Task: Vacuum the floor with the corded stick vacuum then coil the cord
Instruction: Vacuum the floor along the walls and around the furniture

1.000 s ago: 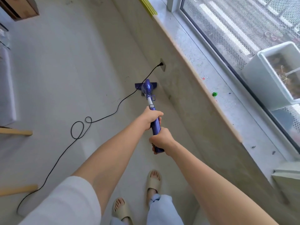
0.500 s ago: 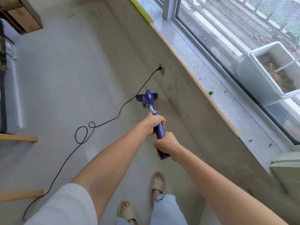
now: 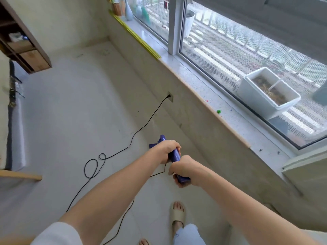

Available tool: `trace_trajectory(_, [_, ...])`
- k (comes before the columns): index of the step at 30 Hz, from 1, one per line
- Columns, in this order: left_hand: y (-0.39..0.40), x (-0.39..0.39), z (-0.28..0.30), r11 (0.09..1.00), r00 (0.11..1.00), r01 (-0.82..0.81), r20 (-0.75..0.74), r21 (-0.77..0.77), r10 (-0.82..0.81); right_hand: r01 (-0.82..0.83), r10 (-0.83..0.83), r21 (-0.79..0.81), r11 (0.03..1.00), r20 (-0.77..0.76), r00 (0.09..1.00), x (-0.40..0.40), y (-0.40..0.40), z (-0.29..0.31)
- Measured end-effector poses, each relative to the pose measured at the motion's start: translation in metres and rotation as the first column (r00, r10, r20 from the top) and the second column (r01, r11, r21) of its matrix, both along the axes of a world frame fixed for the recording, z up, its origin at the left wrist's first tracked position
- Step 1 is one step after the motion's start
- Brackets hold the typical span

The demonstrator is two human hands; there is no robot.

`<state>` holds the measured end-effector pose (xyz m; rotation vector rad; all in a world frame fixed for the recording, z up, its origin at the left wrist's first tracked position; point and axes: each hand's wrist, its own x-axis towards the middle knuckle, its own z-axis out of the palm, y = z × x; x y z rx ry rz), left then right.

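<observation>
Hands: 2, left hand (image 3: 166, 150) and right hand (image 3: 184, 169) | vacuum (image 3: 175, 156): 1, gripped

Daylight falls through a meshed window (image 3: 230, 55) above a stone sill (image 3: 200, 85), onto pale floor tiles (image 3: 70, 112) beside wooden shelving (image 3: 26, 50).

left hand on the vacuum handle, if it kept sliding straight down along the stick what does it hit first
Probably the vacuum's own purple body, just past the left hand that grips the handle. Beyond that lies the floor beside the wall; depth is hard to judge.

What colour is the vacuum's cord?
Black. The cord shows best in the head view, against the pale floor.
</observation>
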<state>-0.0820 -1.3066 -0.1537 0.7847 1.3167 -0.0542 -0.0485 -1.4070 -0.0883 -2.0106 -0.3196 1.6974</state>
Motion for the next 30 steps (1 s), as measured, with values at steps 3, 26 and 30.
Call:
trace_trajectory(3, [-0.009,-0.008,0.006,0.993,0.991,0.119,-0.058,0.015,-0.118,0.027,-0.027,0.015,1.0,-0.015,1.0,-0.012,-0.011,0.013])
trace_trajectory(26, [-0.067,-0.052,-0.004,0.989,0.985,0.147,0.092,-0.03,-0.144,0.279,-0.276,0.043,0.959,-0.067,0.959,-0.074,-0.071,-0.013])
trace_trajectory(30, [-0.057,-0.068,0.006,0.974,0.975,0.214,0.084,-0.075,-0.207,0.366,-0.351,0.084,0.927,-0.153,0.924,-0.099,-0.062,-0.002])
